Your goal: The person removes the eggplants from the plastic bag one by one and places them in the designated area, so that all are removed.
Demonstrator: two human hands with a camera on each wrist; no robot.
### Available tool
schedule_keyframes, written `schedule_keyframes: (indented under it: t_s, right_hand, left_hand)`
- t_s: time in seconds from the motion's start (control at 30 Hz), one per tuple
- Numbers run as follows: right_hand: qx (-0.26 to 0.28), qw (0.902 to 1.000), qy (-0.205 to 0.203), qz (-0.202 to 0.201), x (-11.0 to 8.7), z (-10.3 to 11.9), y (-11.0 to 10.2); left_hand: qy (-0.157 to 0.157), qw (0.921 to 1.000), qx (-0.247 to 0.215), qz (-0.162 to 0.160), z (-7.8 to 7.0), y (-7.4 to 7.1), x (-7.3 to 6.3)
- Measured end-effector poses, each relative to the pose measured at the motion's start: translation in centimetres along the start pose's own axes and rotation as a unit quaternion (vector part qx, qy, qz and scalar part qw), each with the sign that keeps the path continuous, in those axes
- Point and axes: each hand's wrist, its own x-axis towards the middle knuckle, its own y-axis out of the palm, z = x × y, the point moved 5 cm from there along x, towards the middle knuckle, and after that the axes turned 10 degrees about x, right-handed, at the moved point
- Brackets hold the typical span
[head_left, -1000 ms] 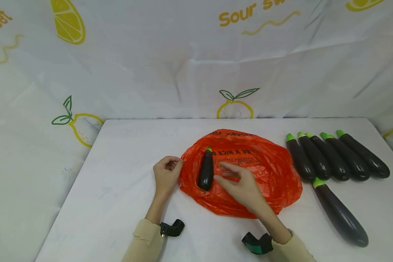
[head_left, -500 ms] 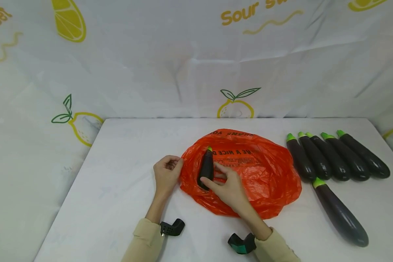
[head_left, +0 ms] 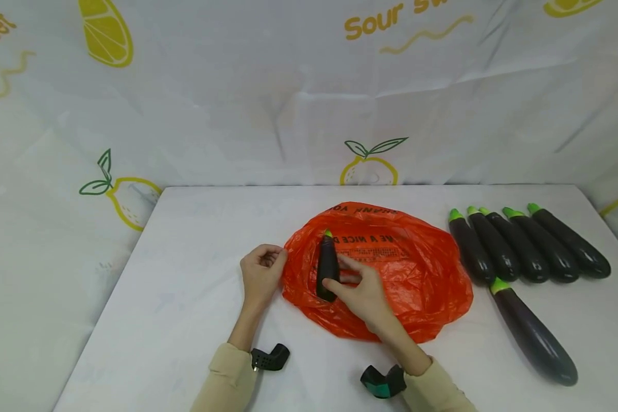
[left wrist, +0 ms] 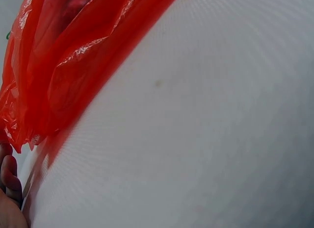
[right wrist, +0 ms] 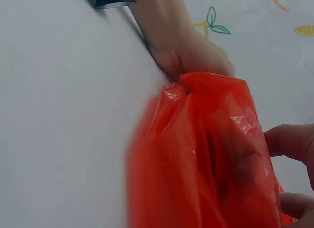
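A red plastic bag with black print lies spread on the table, its mouth facing up. Inside its left part is a dark eggplant with a bright green stem end, standing nearly lengthwise to the view. My right hand holds this eggplant near its lower end, thumb in front and fingers at its right side. With curled fingers, my left hand pinches the bag's left rim. The right wrist view shows the bag wall covering the eggplant, with my right fingers at its edge.
Several eggplants lie side by side at the right of the table. One more eggplant lies slantwise in front of them, its stem touching the row. A lemon-print sheet hangs behind the table.
My right hand has moved left onto the eggplant in the bag and taken hold of it. The eggplant has shifted slightly right and straightened. My left hand has stayed at the rim.
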Motion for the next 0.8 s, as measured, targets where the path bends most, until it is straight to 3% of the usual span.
schedule_keyframes:
  t_s: [0.33, 0.47, 0.6, 0.8]
  right_hand:
    - [-0.003, 0.9998, 0.008, 0.019, -0.5, 0.9, -1.3]
    - [-0.073, 0.9968, -0.031, 0.006, -0.5, 1.7, -2.6]
    - [-0.16, 0.9846, -0.07, -0.009, -0.5, 2.3, -3.5]
    - [-0.207, 0.9752, -0.077, -0.001, -0.6, 2.1, -3.6]
  left_hand:
    - [-0.014, 0.9999, -0.006, 0.001, -0.1, 0.0, -0.2]
    - [-0.023, 0.9997, 0.001, -0.001, -0.2, 0.1, -0.2]
    - [-0.026, 0.9996, 0.005, -0.004, -0.4, 0.1, -0.1]
    - [-0.02, 0.9998, 0.006, -0.001, -2.9, -0.5, -0.6]
